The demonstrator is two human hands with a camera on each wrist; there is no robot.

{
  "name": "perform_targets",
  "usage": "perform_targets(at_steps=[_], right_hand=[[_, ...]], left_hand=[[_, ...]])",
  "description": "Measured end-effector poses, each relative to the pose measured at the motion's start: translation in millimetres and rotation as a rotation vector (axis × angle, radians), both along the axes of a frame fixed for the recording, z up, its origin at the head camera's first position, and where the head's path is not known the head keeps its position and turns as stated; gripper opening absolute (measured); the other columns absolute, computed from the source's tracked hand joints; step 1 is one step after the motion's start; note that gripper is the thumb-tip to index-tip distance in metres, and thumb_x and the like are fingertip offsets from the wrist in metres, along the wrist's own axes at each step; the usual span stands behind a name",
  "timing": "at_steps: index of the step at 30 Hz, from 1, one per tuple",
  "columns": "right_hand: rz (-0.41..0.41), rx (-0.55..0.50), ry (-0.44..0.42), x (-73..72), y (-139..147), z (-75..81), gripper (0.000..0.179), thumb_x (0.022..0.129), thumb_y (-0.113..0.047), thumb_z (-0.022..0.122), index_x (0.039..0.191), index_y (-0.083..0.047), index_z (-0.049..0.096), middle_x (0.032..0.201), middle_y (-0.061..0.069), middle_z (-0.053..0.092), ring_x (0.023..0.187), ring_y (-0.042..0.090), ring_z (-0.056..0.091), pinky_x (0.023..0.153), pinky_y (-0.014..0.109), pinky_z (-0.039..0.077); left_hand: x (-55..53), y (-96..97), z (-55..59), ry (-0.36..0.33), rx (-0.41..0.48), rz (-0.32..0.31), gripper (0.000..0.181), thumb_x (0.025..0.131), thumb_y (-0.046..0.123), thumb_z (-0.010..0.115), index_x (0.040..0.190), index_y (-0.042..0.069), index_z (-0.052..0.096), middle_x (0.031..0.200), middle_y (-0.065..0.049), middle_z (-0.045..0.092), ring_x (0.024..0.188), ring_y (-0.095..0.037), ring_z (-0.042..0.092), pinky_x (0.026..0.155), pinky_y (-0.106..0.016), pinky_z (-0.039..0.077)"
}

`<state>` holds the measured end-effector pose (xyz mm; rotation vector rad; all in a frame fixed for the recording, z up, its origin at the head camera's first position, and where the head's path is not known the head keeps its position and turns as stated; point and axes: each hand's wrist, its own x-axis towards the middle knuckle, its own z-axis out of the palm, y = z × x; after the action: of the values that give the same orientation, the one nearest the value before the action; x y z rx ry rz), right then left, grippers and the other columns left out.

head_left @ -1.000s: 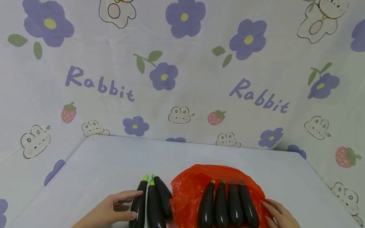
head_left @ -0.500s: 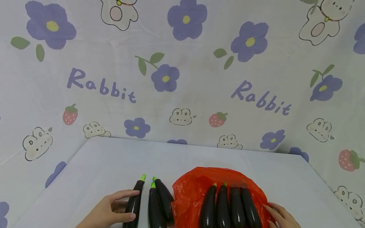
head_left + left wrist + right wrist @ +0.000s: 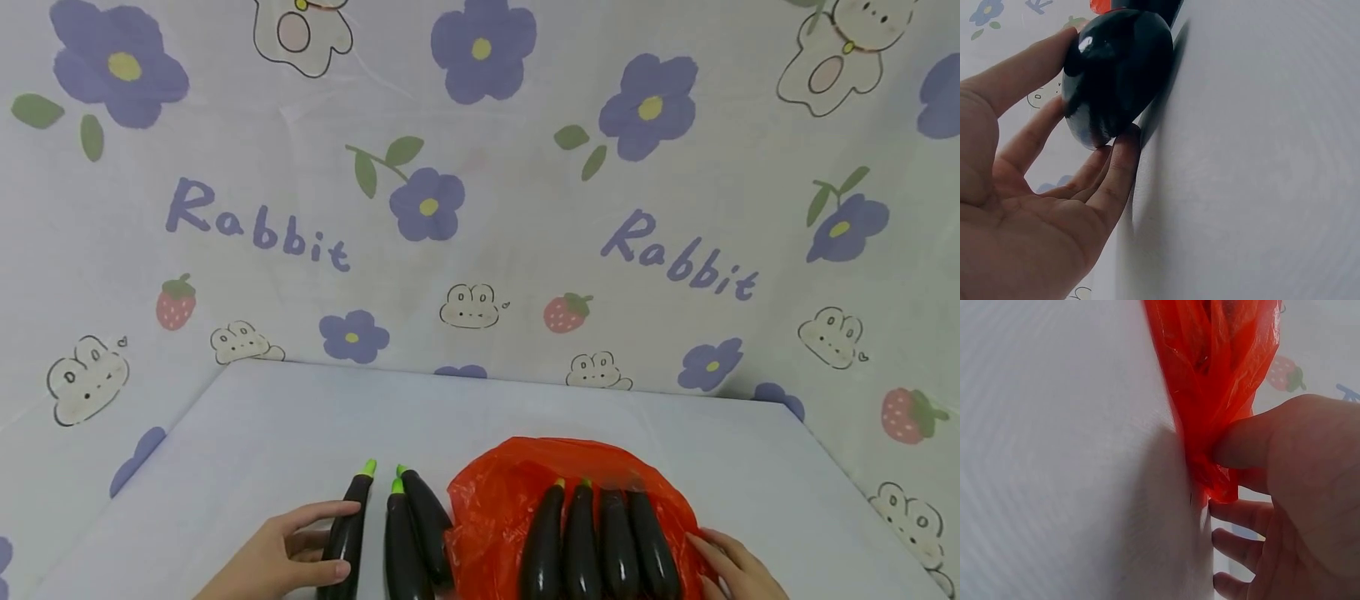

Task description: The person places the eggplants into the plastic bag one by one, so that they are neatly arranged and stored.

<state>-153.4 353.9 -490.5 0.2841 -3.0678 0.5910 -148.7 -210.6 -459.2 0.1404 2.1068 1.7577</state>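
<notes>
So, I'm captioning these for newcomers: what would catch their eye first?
Probably the red bag at the head view's bottom, right of center, spread around four dark eggplants. Left of it are three more eggplants, the leftmost one held by the left hand. Behind the table, a backdrop shows purple flowers and "Rabbit" lettering.

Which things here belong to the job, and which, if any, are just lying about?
Likely in the job:
held eggplant, in the left hand
two eggplants beside it
red bag, pinched by the right hand
four eggplants in that bag

Only surroundings:
white table
patterned cloth behind
</notes>
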Motion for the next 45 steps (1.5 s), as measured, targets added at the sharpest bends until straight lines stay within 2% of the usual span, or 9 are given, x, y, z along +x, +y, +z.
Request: perform_targets(at_steps=[3,11,17,24,31,45], right_hand=[[0.024,-0.011,-0.005,-1.8,0.8,1.0,0.044,0.094,-0.018,0.066,0.132,0.003,0.057,0.133,0.022,0.05,0.113,0.041,0.053,0.085,0.057,0.051],[0.024,-0.067,-0.091,-4.5,7.6,-1.0,0.051,0.095,-0.025,0.066,0.135,0.003,0.054,0.138,0.025,0.045,0.118,0.045,0.05,0.085,0.057,0.051],[-0.001,-0.113,-0.11,-4.5,9.3,-4.4,0.056,0.095,-0.036,0.065,0.137,0.0,0.055,0.142,0.023,0.043,0.119,0.044,0.049,0.084,0.057,0.051],[-0.054,-0.123,-0.13,-6.0,8.1,-7.0,0.059,0.093,-0.039,0.066,0.137,-0.001,0.055,0.142,0.02,0.043,0.12,0.042,0.048,0.084,0.055,0.052],[-0.062,-0.123,-0.065,-4.1,5.1,-11.6,0.054,0.092,-0.034,0.069,0.133,-0.002,0.059,0.139,0.018,0.048,0.116,0.038,0.053,0.081,0.049,0.055],[-0.077,-0.117,-0.075,-4.0,4.6,-12.4,0.055,0.091,-0.037,0.069,0.134,-0.004,0.059,0.14,0.016,0.048,0.117,0.037,0.052,0.082,0.05,0.055]], left_hand=[[0.0,-0.7,2.6,-0.004,-0.003,0.006,0.067,0.088,0.024,0.076,0.145,0.007,0.047,0.138,-0.033,0.045,0.114,-0.045,0.057,0.085,-0.054,0.052],[-2.3,-0.9,1.6,-0.016,0.008,0.001,0.063,0.089,0.022,0.075,0.144,0.008,0.049,0.136,-0.031,0.047,0.113,-0.042,0.057,0.085,-0.054,0.052],[-3.1,-2.3,-0.4,-0.005,0.044,-0.013,0.06,0.091,0.02,0.074,0.144,0.007,0.049,0.137,-0.03,0.046,0.113,-0.042,0.058,0.084,-0.053,0.053],[-3.8,-3.4,-1.0,-0.003,0.048,-0.02,0.058,0.092,0.019,0.072,0.144,0.008,0.048,0.14,-0.03,0.043,0.115,-0.042,0.056,0.085,-0.053,0.052],[-3.1,-4.0,-1.7,0.016,0.022,-0.036,0.061,0.092,0.023,0.072,0.145,0.006,0.046,0.144,-0.033,0.037,0.119,-0.047,0.053,0.086,-0.052,0.052],[-2.6,-2.1,-2.3,0.016,0.087,-0.052,0.06,0.093,0.019,0.07,0.145,0.002,0.044,0.142,-0.034,0.04,0.119,-0.047,0.052,0.088,-0.053,0.051]])
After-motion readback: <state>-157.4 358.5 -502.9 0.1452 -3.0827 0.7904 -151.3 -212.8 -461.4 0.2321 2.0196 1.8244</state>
